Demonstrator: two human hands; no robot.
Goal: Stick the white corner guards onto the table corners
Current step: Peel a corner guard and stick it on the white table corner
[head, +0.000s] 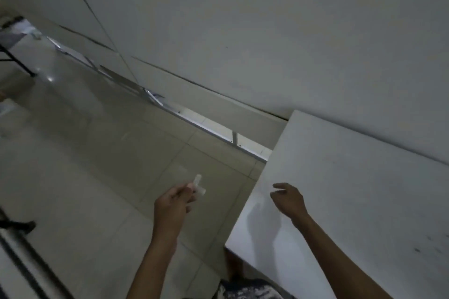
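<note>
Head view. My left hand (176, 201) is held out over the tiled floor (97, 153), just beside the table's left edge, with its fingers pinched together on a white corner guard (198, 185). The guard stands clear above my fingertips; the picture is too blurred to show its shape or which face carries the adhesive. My right hand (289, 199) hovers over the white table (364, 189) near that same edge, fingers loosely spread and holding nothing; its shadow falls on the top beneath it.

Two table corners are in sight: the near one low in the frame, and the far one up by the wall (267, 31). Neither appears to carry a guard, though the blur limits certainty.

Assessment: the step in hand is carrying the guard to a corner; nothing is stuck yet. The next move calls for turning the guard so its inner angle faces the chosen corner, seating it squarely, then pressing firmly. My free right hand could steady the tabletop.
</note>
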